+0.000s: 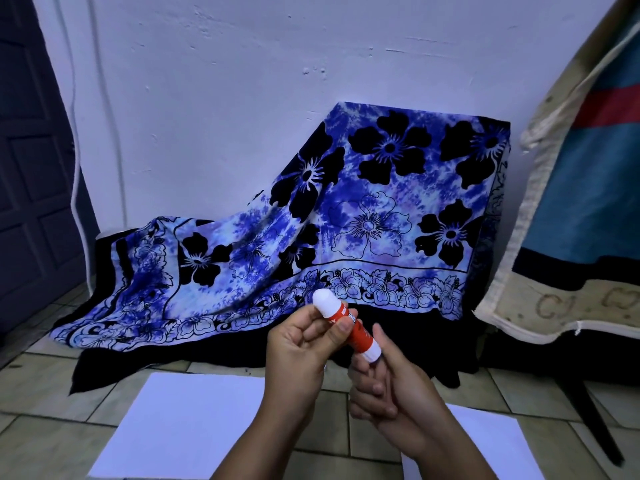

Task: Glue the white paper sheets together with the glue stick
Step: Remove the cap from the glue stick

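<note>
On a tiled floor (45, 386), before a draped blue floral cloth (346, 209), the left paper sheet (180, 420) and the right paper sheet (485, 441) are laid flat and apart. No joining is judged done, so gluing and pressing remain. The glue stick (356, 332), orange-bodied with white ends, is held above the sheets, gripped near its top by the left hand (298, 341) and at its base by the right hand (391, 389); whether it is capped cannot be told.
</note>
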